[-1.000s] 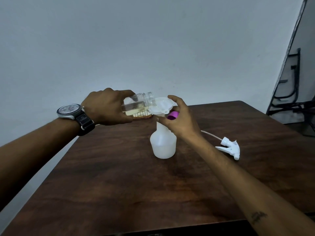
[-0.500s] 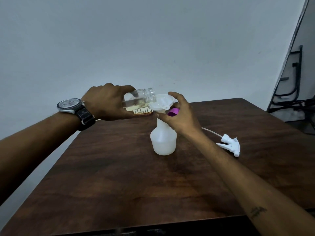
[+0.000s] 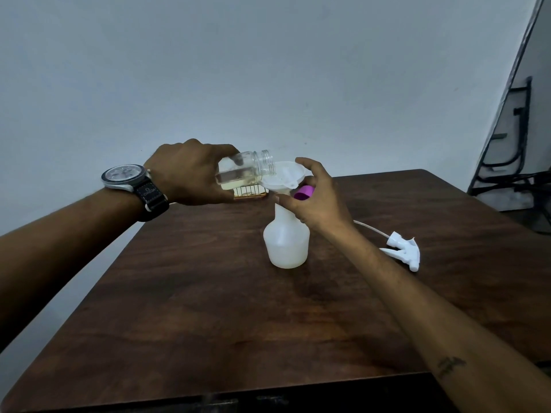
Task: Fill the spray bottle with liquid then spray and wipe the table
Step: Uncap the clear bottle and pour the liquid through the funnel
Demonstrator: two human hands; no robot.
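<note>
— Where does the spray bottle stand?

— The spray bottle (image 3: 287,242) stands upright near the middle of the dark, grained wooden table (image 3: 208,293). It is translucent white plastic, round-bodied and narrowing to a slim neck. A white plastic funnel (image 3: 283,177) sits in that neck.

— And the hands?

— The left hand (image 3: 190,171) has a round-faced wristwatch (image 3: 128,177) on a dark woven strap at its wrist. Its fingers are wrapped round a clear glass jar (image 3: 247,169), cylindrical with a threaded mouth. The jar is tipped almost flat, mouth over the funnel's bowl, and pale yellowish liquid pools along its lower side.

— The right?

— The right hand (image 3: 316,201) grasps the funnel, forefinger curved over the rim and thumb at the stem by the bottle's neck. A smooth purple cap (image 3: 304,192) shows in the crook of that hand. How it is held I cannot tell.

— Anything else?

— The white trigger sprayer (image 3: 402,253) lies on its side to the right, well apart from the bottle. Its thin clear dip tube (image 3: 369,229) runs back toward the right wrist. Behind the left hand sits a small wire-barred rack (image 3: 249,192), mostly hidden.
</note>
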